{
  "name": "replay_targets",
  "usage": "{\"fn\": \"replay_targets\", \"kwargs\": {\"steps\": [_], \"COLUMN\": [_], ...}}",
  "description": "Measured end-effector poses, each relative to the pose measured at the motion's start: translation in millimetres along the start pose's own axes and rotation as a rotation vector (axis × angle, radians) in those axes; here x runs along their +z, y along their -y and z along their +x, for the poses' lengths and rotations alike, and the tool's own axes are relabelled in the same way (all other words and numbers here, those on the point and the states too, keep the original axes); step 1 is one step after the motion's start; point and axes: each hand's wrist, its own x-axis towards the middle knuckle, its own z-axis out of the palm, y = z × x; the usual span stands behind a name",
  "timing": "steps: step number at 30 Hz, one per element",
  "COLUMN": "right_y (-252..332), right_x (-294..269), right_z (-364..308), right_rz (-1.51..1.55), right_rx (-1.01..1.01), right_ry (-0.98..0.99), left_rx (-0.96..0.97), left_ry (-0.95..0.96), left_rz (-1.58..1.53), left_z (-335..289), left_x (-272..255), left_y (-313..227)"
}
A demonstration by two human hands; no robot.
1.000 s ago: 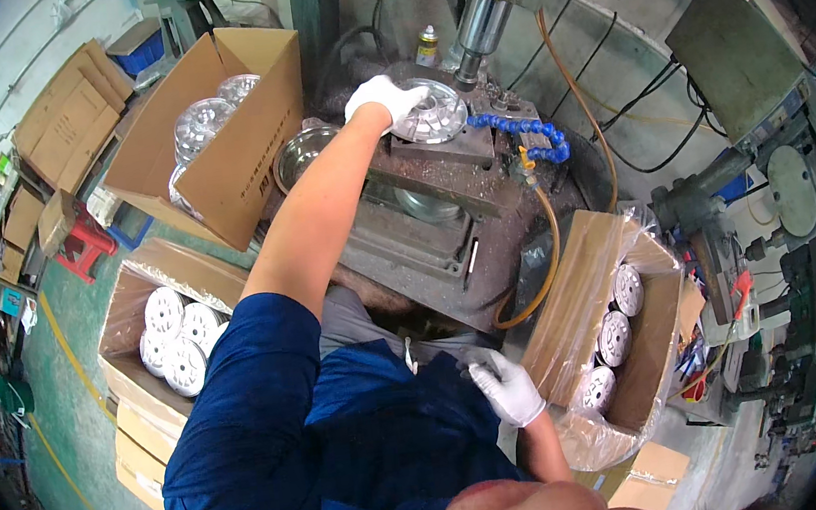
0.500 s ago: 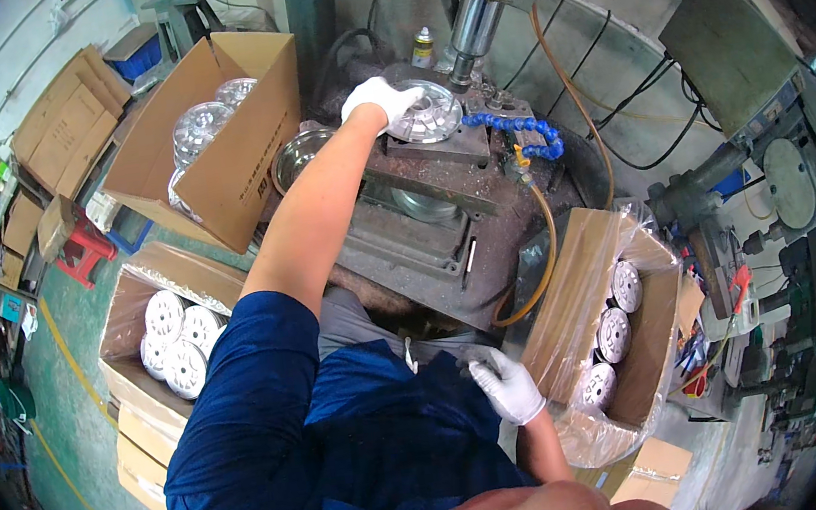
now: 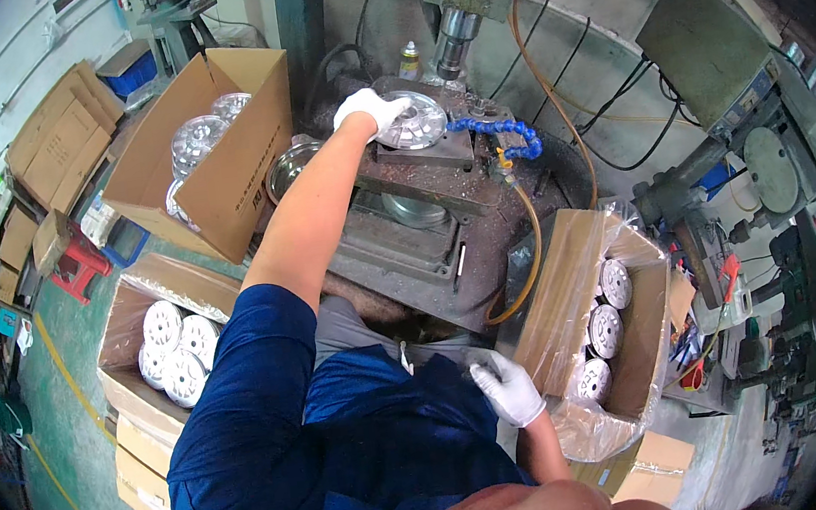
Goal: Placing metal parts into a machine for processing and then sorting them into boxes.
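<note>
My left hand (image 3: 370, 112), in a white glove, reaches out to the machine and grips the left edge of a shiny, round, spoked metal wheel cover (image 3: 413, 121). The cover lies face up on a raised block of the machine bed, and the fingers under its edge are hidden. Beside my lap, near the right-hand box, my gloved right hand (image 3: 510, 390) rests with its thumb apart from loosely bent fingers. Nothing shows in it. Above and behind the cover hangs the machine's steel spindle (image 3: 454, 42).
A blue segmented hose (image 3: 504, 127) curves right of the cover, and a round metal bowl (image 3: 290, 172) sits left. Cardboard boxes with wheel covers stand at far left (image 3: 249, 187), near left (image 3: 129, 365) and right (image 3: 558, 293). A spray can (image 3: 409, 61) stands behind.
The view has shifted slightly, so the machine and boxes appear a little moved. My left hand stays on the wheel cover's edge, and my right hand keeps its place.
</note>
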Motion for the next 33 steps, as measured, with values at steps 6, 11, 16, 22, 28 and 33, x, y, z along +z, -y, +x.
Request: {"fn": "replay_targets", "kwargs": {"steps": [6, 11, 16, 22, 28, 33], "right_y": [5.3, 6.5, -4.3, -11.0, 6.3, 41.6], "right_x": [-2.8, -8.0, -10.8, -13.0, -15.9, -28.5], "right_z": [-8.6, -15.0, -17.0, -14.3, -16.8, -13.7], "right_rz": [-0.144, -0.074, -0.071, -0.041, 0.007, -0.364], "right_rx": [-0.004, 0.042, 0.074, 0.057, 0.038, -0.265], "right_ry": [-0.01, -0.051, -0.07, -0.049, -0.084, -0.215], "left_rx": [0.01, 0.003, -0.033, -0.022, 0.022, 0.39], "left_ry": [-0.278, -0.288, -0.32, -0.339, -0.28, 0.39], "left_rz": [-0.158, -0.185, -0.209, -0.277, -0.128, -0.849], "left_z": [1.4, 2.0, 7.0, 17.0, -32.6, -122.5], "left_x": [10.5, 19.5, 28.2, 23.7, -35.6, -36.1], "left_y": [2.9, 10.6, 18.0, 25.2, 69.8, 135.2]}}
